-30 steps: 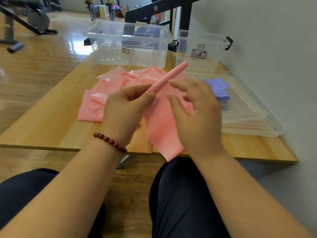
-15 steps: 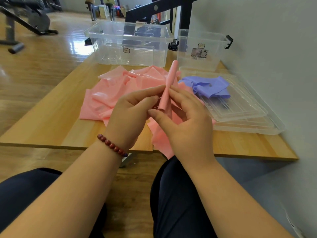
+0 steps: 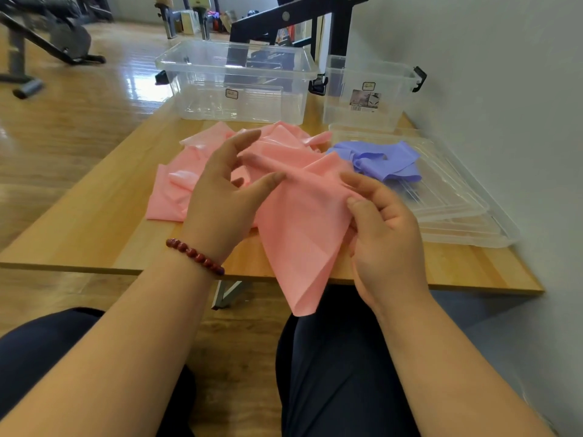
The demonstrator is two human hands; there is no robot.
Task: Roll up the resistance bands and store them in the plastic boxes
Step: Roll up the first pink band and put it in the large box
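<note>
Wooden table [image 3: 94,234] ahead of me carries the pink band [image 3: 303,234], heaped mid-table with one end hanging past the near edge between my hands. My right hand [image 3: 388,241] pinches its top fold between thumb and fingers. My left hand [image 3: 220,203] has fingers spread, thumb tip on the fold; whether it pinches, I cannot tell. The purple band [image 3: 388,159] lies on clear lids [image 3: 457,197] by the right edge.
</note>
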